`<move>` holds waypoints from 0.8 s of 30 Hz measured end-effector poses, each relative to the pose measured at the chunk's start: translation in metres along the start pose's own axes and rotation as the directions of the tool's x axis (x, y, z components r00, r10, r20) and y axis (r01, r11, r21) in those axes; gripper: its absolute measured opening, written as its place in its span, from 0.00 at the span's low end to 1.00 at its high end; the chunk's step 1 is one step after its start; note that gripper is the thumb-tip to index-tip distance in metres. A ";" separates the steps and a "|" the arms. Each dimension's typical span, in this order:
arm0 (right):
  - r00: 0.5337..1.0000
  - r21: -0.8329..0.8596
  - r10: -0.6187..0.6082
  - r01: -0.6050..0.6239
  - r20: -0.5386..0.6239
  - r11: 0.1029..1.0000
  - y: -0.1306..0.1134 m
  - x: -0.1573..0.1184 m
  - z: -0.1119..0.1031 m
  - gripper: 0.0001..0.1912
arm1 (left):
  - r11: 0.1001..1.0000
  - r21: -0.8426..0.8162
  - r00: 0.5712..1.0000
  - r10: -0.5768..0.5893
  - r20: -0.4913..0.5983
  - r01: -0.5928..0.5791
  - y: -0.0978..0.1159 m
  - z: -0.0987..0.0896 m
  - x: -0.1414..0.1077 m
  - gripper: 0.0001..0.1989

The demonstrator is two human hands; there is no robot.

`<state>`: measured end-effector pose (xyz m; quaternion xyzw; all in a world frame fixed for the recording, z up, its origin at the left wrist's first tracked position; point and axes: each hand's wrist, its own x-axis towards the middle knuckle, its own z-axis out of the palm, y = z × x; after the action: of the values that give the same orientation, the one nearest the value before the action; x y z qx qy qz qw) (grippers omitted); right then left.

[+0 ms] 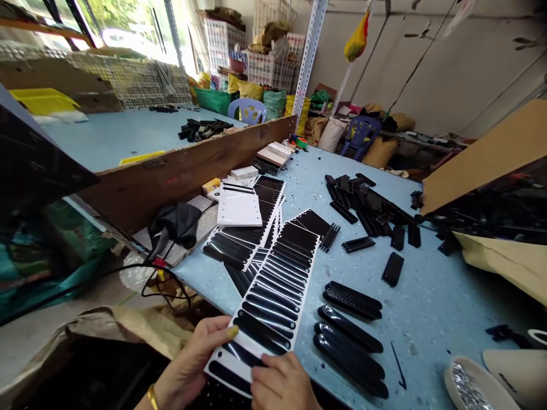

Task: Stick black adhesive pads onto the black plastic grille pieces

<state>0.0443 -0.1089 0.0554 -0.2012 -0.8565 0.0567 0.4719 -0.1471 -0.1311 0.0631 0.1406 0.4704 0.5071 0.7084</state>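
Note:
A white sheet (304, 287) carrying rows of glossy black strips lies on the blue table and reaches over its near edge. My left hand (196, 359) pinches the sheet's left edge, thumb on top. My right hand (280, 380) has its fingers curled at the sheet's near end, over a black strip; what its fingertips hold is hidden. Right of the sheet lie long, rounded black pieces (350, 359) and a textured black pair (352, 299). More strip sheets (231, 247) lie beyond, partly under a white block (239, 208).
Small black parts (367, 202) are heaped at the back right. A bowl of small metal pieces (470, 387) and a thin black tool (398, 364) lie at the near right. A wooden board (179, 165) borders the table's left side; a cardboard box (487, 156) stands right.

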 end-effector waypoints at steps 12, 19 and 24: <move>0.829 0.128 0.551 -0.559 0.092 0.819 0.020 0.014 0.021 0.13 | 0.981 0.161 0.992 0.101 0.076 -0.112 0.002 0.027 0.000 0.13; 0.708 0.360 0.696 -0.685 0.122 0.634 0.032 0.017 0.017 0.09 | 0.952 0.227 0.972 0.170 0.160 -0.204 0.008 0.045 0.010 0.11; 0.655 0.393 0.738 -0.729 0.163 0.560 0.033 0.024 0.012 0.12 | 0.978 0.157 0.982 0.116 0.150 -0.140 0.004 0.043 0.014 0.15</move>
<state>0.0327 -0.0678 0.0578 -0.4311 -0.6558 0.4307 0.4456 -0.1140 -0.1052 0.0806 0.2646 0.4500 0.4996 0.6913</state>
